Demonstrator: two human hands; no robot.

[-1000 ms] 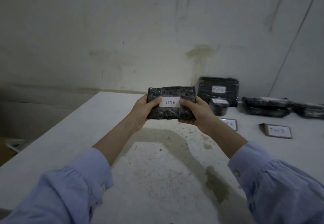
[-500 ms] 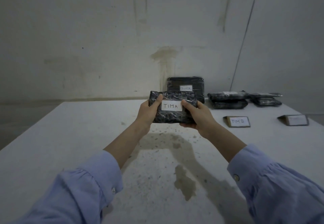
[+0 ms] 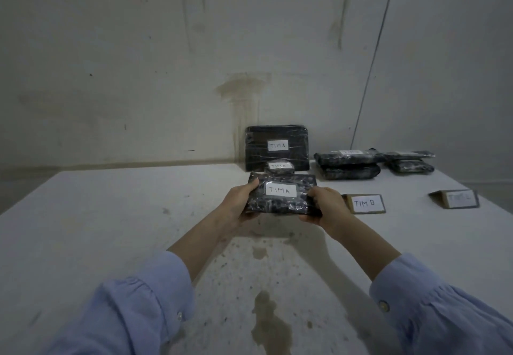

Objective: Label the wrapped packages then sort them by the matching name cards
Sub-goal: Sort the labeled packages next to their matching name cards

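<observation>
Both hands, left hand and right hand, gripped the ends of a black wrapped package labelled TIMA, above the worktop toward its far edge, before a smaller package.

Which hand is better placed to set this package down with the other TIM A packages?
Left, narrowly. The left hand and right hand both grip the held package; the TIM A pile is straight ahead. The right hand is beside the TIM B card, the left by bare table.
</observation>
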